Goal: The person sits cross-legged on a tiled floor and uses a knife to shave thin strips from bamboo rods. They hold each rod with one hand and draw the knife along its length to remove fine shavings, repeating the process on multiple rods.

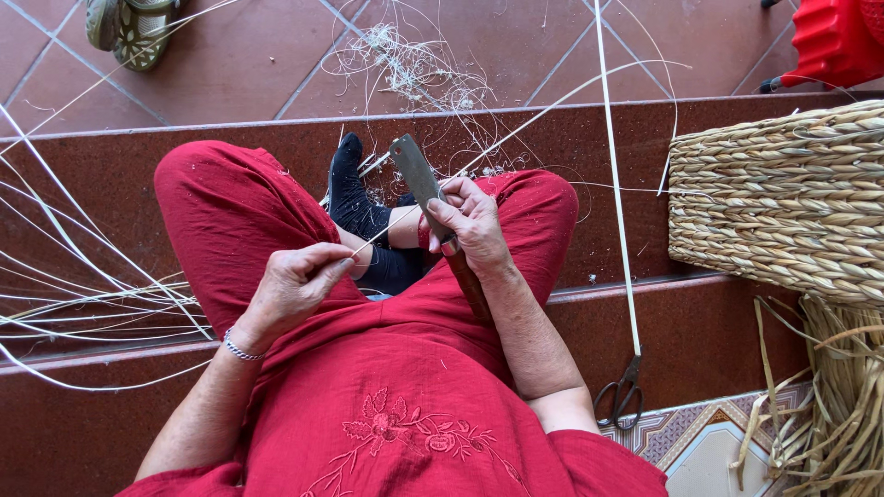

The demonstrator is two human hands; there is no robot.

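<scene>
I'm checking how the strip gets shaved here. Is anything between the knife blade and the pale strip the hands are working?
Nothing visible. The right hand holds the knife, thumb pressing the pale strip straight against the blade. The left hand pinches the strip's near end; between the hands it runs bare above the lap.

L hand (293,287) pinching, R hand (471,225) fisted (both closed)

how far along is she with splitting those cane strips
Done: shavings litter the tiles and pale strips fan out beside the left hand, which pinches a thin strip. In hand: the right hand presses a knife against that strip. Left: how many strips remain uncut can't be told.
</scene>
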